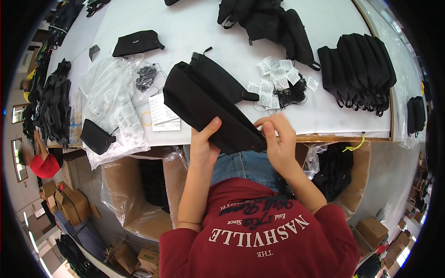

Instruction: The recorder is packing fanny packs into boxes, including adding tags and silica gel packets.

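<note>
The left hand (204,141) grips the near end of a black pouch (208,99), thumb on top and fingers closed underneath. The right hand (278,139) pinches the same end at its right corner, fingertips (266,123) closed on the fabric. The pouch is held over the near edge of the white table (194,28), slanting from the hands toward the table's middle. A heap of white tags (278,78) with black strings lies just right of the pouch. A stack of black pouches (359,69) sits near the right edge. Clear plastic bags (109,88) lie toward the left edge. A cardboard box (139,194) with a plastic liner stands below the near edge.
</note>
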A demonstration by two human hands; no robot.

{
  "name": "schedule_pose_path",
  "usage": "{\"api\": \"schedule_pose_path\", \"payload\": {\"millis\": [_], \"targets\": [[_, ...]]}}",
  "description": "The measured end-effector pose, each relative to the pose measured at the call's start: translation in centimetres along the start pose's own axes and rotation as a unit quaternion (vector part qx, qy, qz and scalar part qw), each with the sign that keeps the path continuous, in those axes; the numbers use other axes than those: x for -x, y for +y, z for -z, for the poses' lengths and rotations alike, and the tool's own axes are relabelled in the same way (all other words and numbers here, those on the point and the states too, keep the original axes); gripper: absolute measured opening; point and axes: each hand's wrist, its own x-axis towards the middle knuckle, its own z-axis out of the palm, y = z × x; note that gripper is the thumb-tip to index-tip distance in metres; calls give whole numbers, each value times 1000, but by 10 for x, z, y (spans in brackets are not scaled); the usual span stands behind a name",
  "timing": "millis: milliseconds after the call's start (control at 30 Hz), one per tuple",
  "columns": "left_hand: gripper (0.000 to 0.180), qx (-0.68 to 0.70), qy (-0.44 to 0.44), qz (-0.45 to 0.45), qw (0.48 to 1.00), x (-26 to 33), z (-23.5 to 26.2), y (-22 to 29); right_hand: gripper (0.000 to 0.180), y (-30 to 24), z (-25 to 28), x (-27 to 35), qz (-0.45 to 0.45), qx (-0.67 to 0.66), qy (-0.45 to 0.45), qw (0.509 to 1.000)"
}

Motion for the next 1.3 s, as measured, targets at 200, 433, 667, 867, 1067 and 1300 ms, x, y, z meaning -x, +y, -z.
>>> {"api": "schedule_pose_path", "payload": {"millis": [200,433,667,867,1067,1300], "targets": [[55,-34,-118,131,984,10,-13,0,33,-10,15,-42,64,-187,-62,978],[44,-67,-96,148,982,15,-31,-3,15,-6,14,-61,142,-101,151,973],[31,68,-31,183,980,3,-32,1,13,-24,15,-39,123,0,41,992],[22,85,9,162,983,-20,-33,24,12,-35,17,-5,11,-174,-133,976],[21,66,9,132,989,-20,-33,21,11,-38,20,-11,43,-137,-170,975],[26,82,16,93,992,-21,-22,20,27,-41,21,-20,118,-26,-61,991]]}}
